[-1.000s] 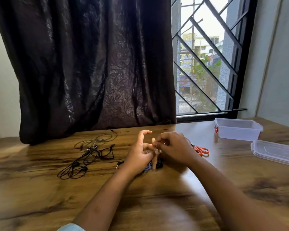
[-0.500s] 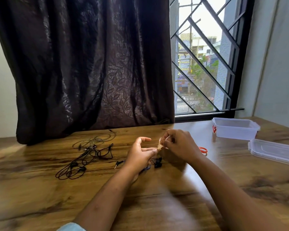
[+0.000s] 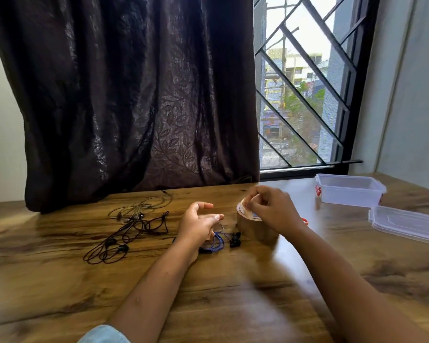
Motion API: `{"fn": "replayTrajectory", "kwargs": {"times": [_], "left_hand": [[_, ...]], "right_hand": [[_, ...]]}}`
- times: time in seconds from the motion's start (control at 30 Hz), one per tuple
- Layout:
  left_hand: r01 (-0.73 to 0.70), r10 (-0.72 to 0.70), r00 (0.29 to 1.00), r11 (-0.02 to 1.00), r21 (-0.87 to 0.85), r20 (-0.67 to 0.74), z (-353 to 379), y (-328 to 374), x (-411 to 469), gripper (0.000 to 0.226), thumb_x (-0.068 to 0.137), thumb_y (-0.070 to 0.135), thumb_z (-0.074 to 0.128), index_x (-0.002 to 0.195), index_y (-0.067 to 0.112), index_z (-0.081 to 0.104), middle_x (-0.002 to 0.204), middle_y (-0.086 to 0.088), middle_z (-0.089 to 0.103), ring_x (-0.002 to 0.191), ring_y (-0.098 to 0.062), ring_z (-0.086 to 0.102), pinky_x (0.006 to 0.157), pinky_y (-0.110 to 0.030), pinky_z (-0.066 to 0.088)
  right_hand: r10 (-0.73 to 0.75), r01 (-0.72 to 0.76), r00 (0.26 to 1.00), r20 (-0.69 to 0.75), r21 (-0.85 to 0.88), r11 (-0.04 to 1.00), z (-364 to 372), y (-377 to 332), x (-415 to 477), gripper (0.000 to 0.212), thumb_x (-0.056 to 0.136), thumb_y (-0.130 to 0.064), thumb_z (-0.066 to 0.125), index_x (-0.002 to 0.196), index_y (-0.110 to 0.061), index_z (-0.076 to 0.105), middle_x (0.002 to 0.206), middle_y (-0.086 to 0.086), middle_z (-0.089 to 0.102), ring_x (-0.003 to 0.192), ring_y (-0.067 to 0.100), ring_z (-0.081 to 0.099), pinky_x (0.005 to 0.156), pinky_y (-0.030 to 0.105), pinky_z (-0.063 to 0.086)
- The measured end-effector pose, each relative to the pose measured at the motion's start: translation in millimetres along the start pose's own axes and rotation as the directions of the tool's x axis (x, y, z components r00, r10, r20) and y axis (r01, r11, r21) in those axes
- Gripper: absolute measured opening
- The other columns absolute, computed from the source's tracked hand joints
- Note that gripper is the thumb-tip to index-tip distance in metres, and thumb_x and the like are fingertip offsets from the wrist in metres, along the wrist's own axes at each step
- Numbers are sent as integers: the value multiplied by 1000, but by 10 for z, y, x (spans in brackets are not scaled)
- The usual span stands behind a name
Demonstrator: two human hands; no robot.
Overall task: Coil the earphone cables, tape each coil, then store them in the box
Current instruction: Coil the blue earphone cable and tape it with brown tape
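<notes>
While the brown tape roll (image 3: 253, 231) is gripped by the right hand (image 3: 273, 211), the fingers are curled over its pale upper rim. Whether the roll rests on the wooden table (image 3: 60, 293) or is held just above it cannot be determined.

The left hand (image 3: 198, 226) is held just left of the roll, thumb raised and fingers partly curled. A thin cable loop is seen at the fingertips, but it cannot be determined whether it is pinched. The blue earphone coil (image 3: 217, 243) lies on the table directly under and beside this hand, with its black earbuds (image 3: 234, 240) between the coil and the roll.

Two further sets are located well to the left: the black earphones (image 3: 124, 238), loosely tangled, and the grey earphones (image 3: 139, 206) behind them, touching or overlapping.

The clear box (image 3: 349, 194) is positioned at the far right near the window (image 3: 302, 95), uncovered, with its lid (image 3: 406, 224) laid flat just in front. An orange scissor handle (image 3: 305, 221) is visible behind the right wrist. A dark curtain (image 3: 134, 95) hangs behind the table.
</notes>
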State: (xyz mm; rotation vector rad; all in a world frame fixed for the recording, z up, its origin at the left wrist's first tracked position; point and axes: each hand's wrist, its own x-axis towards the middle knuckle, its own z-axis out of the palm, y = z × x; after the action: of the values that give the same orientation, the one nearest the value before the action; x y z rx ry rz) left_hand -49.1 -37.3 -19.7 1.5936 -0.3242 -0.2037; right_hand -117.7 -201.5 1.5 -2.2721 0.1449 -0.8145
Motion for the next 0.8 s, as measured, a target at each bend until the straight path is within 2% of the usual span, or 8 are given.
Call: {"fn": "replayTrajectory", "kwargs": {"times": [0.1,0.23,0.37,0.5,0.57,0.7,0.8], "left_hand": [[-56,56,998,998,-25,-24,-48,40,-5,24,88,4,62,108,12,52,90,-4,73,42,-6,43,40,-17,39],[-164,157,983,984,-67,-99,-112,95,1,22,90,0,57,107,12,50,95,-7,71,42,-7,52,46,-24,49],[-237,216,953,969,-77,-211,-191,125,44,22,89,-5,54,106,9,49,91,-6,69,45,-9,57,42,-22,48],[-224,213,948,974,-18,-237,-242,72,96,26,88,-6,55,104,14,51,94,-3,69,53,-11,62,58,-32,55],[-221,219,949,975,18,-228,-253,44,121,29,87,-5,56,100,20,51,96,-1,69,63,-16,65,63,-34,56],[-230,247,951,967,108,-185,-247,22,133,34,85,-4,59,102,25,50,101,5,67,81,-20,69,67,-32,57],[-208,234,962,962,175,-140,-257,-13,152,40,82,-1,65,104,28,50,103,9,66,81,-20,70,75,-41,59]], "right_hand": [[-13,28,994,108,-140,990,63,6,-31,7,84,-21,71,79,-24,67,74,-13,57,72,0,52,55,8,31],[6,14,994,111,-178,984,97,6,-34,9,86,-21,69,79,-25,65,77,-13,57,73,0,51,58,11,33],[-41,71,993,108,-288,955,136,3,-48,9,88,-21,65,81,-26,63,82,-8,62,73,6,54,61,18,39],[-73,87,996,55,-342,936,177,13,-54,5,87,-23,66,84,-25,62,94,-6,59,81,12,57,76,26,50],[-70,79,997,40,-339,937,182,22,-50,1,87,-24,65,87,-24,63,95,-6,59,84,14,58,78,27,48],[-60,87,995,79,-413,906,208,50,-31,16,88,-23,60,104,-26,60,99,-2,66,87,17,60,80,32,51],[-48,80,995,89,-415,906,215,54,-31,39,86,-19,63,122,-28,52,103,0,66,93,19,62,86,38,53]]}}
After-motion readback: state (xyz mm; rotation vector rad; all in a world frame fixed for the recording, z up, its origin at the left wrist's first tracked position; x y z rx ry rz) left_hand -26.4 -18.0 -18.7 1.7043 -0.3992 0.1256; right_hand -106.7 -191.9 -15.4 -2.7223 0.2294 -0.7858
